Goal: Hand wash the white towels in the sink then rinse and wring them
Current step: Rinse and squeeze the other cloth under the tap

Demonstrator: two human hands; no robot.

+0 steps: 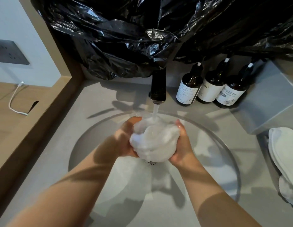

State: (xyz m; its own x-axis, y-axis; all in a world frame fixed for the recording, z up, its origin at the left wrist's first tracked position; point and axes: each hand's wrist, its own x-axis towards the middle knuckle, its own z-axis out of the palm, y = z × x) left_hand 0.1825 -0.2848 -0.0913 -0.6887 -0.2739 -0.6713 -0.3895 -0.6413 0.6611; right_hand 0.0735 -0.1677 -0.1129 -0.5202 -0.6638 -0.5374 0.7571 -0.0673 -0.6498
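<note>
Over the sink we see a bunched white towel under the tap — water runs onto it. Left hand and right hand cup it, fingers curled round. More towels lie far right — beside three bottles.

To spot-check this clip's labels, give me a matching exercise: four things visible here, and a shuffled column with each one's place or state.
Things:
1. wet towel
2. faucet
3. brown bottles
4. white cable

Places or states:
A. lying on the wooden ledge at the left
B. bunched between the left hand and right hand, over the sink
C. standing on the counter, right of the tap
D. running water

Pairs: 1-B, 2-D, 3-C, 4-A
</note>
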